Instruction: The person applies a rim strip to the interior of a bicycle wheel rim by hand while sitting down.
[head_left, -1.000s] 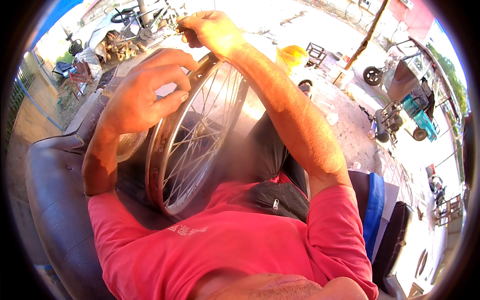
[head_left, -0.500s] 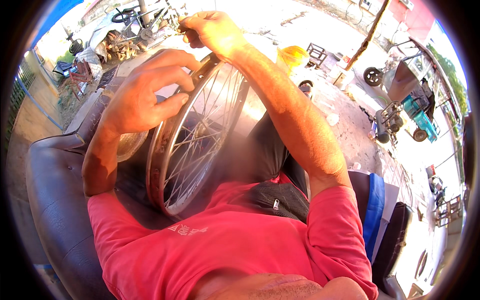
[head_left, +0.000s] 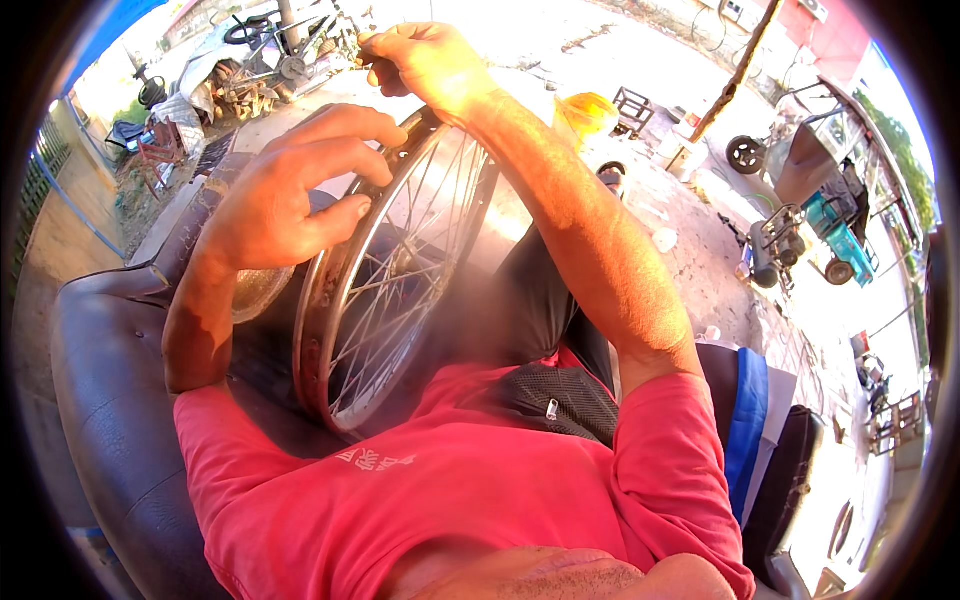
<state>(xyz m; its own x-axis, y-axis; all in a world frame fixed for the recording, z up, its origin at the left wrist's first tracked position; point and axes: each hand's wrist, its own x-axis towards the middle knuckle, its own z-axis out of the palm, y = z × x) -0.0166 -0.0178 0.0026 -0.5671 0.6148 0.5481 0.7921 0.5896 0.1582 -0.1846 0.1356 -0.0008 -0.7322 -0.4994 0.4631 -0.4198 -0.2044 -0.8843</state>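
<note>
A spoked bicycle wheel rim (head_left: 318, 330) with no tire stands tilted in front of me, its brown outer side worn. My left hand (head_left: 290, 190) is at its upper left with curved, spread fingers. The thumb and fingertips overlap the rim's edge; whether they press on it is hard to see. Thin metal spokes (head_left: 400, 285) run to the wheel's middle, partly dim and blurred. Above the wheel's top, my right hand (head_left: 430, 65) is closed in a pinch. Whatever sits between its fingertips is too small and glaring to make out.
I sit on a dark padded seat (head_left: 110, 390). Beyond the wheel are a yellow bucket (head_left: 585, 118) and a small dark frame stool (head_left: 635, 108). A compressor-like machine (head_left: 775, 245) and a teal vehicle (head_left: 838, 225) stand right. Bicycle parts (head_left: 290, 60) lie far left.
My left thumb has dropped slightly and the fingers have shifted a little to the right along the rim. The right hand and the wheel have hardly moved.
</note>
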